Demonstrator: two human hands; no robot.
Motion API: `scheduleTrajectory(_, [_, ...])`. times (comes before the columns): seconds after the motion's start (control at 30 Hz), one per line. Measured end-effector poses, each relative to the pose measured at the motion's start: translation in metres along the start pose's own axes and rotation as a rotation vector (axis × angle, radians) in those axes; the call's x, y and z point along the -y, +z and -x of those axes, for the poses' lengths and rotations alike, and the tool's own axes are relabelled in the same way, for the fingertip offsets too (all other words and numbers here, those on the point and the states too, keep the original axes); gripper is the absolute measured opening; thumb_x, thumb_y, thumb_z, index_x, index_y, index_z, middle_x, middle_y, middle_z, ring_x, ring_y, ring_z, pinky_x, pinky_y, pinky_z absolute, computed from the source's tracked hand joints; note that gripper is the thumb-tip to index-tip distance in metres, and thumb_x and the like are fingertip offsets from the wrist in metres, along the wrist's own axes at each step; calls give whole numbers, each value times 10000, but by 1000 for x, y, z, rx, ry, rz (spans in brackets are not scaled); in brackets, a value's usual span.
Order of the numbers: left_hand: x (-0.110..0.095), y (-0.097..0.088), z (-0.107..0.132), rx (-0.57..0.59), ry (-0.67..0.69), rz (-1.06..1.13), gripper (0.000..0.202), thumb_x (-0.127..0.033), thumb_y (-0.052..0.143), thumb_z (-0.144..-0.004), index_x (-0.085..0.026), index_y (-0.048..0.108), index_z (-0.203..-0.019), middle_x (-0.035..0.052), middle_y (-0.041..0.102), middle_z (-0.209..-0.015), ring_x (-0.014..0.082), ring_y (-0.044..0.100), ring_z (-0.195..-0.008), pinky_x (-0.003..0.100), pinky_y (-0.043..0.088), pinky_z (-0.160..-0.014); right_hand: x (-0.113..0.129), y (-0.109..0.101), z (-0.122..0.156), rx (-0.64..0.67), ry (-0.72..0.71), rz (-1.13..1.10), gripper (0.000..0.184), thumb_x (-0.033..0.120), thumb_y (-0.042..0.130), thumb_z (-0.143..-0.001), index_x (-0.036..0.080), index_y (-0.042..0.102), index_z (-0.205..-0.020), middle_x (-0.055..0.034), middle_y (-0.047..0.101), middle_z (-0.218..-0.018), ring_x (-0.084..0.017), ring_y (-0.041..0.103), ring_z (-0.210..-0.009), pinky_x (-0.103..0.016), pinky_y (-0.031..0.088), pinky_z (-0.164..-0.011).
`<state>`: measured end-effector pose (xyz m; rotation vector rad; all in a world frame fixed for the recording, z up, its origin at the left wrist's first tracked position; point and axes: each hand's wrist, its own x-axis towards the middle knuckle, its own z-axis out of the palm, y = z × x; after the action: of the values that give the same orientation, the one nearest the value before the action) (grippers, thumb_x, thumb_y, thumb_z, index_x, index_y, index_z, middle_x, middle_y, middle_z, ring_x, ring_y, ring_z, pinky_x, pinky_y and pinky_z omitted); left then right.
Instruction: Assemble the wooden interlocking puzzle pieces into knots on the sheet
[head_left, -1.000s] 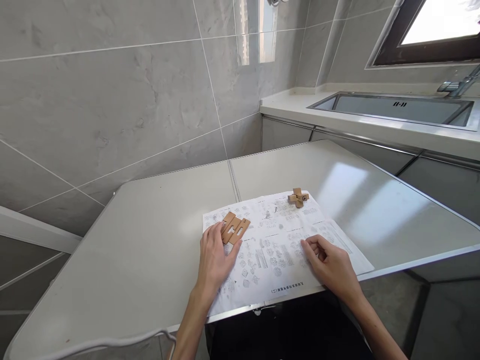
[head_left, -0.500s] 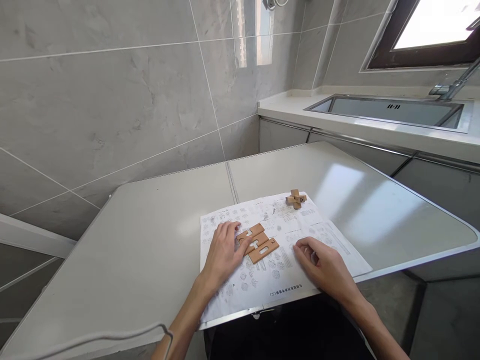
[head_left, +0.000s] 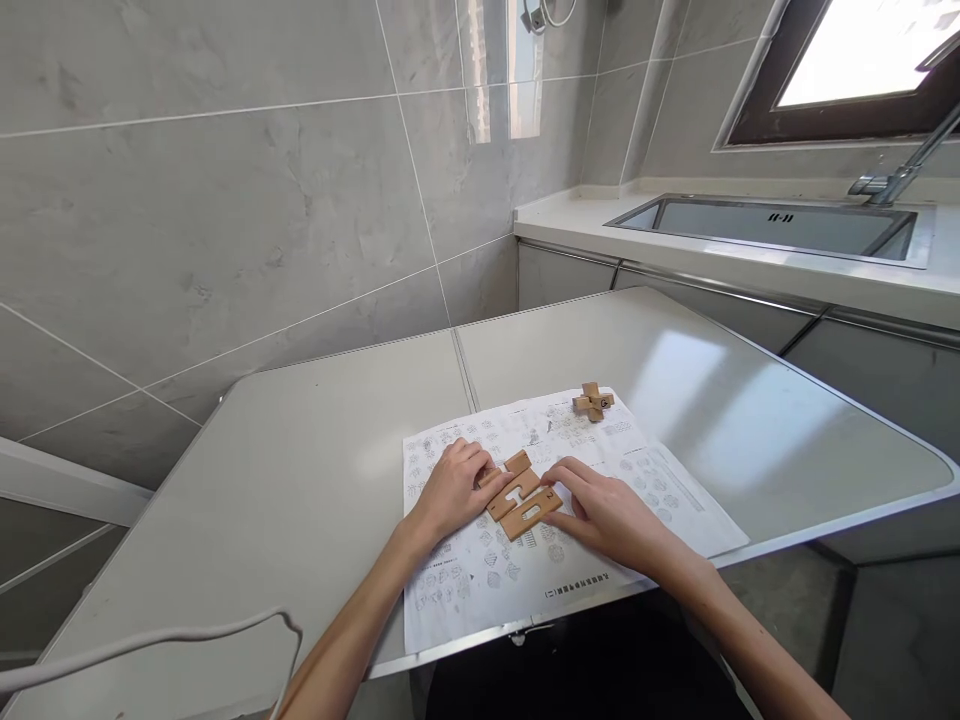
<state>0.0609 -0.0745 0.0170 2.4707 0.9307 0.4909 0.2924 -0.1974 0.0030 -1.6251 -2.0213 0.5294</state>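
Flat wooden puzzle pieces lie side by side on a printed sheet. The nearest, a slotted piece marked 2, has the fingertips and thumb of my right hand closed about its right end. Against it lies a notched piece. My left hand is closed at the left end of the farthest piece, its thumb across the wood; the fingers hide part of that piece. An assembled wooden cross puzzle rests near the sheet's far right corner.
The sheet lies on a pale folding table with a seam across it. A tiled wall borders the far side. At right are a counter with a sink and a tap. A pale cable crosses the lower left.
My right hand has moved left from beside the pieces to the slotted piece. My left fingers have curled in closer on the farthest piece. The view has shifted slightly.
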Motion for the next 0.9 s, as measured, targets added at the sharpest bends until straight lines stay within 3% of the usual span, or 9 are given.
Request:
scheduleTrajectory(0.2, [0, -1, -2, -81, -171, 370, 380, -528, 544, -1002, -211, 618, -807, 1, 601, -716, 158, 487, -644, 303, 377, -635, -2, -3, -3, 71, -1, 24, 187, 376, 734, -925, 261, 628, -1027, -16, 668, -1064, -197, 662, -753, -318, 466, -662])
scheduleTrajectory(0.33, [5, 1, -1, -113, -299, 672, 407, -605, 512, -1000, -221, 578, -882, -64, 478, -536, 116, 372, -486, 266, 326, -540, 2, -6, -5, 109, -1, 14, 178, 355, 760, -894, 252, 619, -931, -6, 667, -964, -193, 633, -729, -303, 432, -645])
scheduleTrajectory(0.5, [10, 3, -1, -121, -333, 930, 418, -628, 513, -1001, -216, 557, -948, -74, 370, -607, 97, 338, -524, 237, 288, -516, 7, -12, -8, 121, -45, -40, 179, 325, 674, -961, 244, 586, -828, 1, 678, -875, -184, 623, -713, -273, 398, -627])
scheduleTrajectory(0.67, [11, 3, -2, -172, -343, 1010, 417, -618, 515, -1005, -206, 575, -1016, -52, 413, -703, 85, 355, -546, 235, 307, -524, 1, -13, -18, -11, 41, -173, 287, 454, 594, -996, 239, 546, -813, 0, 665, -769, -185, 600, -659, -279, 415, -604])
scheduleTrajectory(0.9, [12, 0, -2, -187, -330, 1015, 354, -547, 553, -1001, -207, 576, -1096, -37, 508, -757, 75, 392, -539, 239, 305, -534, 4, 6, -50, -198, 200, -547, 290, 535, 484, -1033, 251, 517, -983, 11, 731, -791, -164, 609, -500, -313, 494, -594])
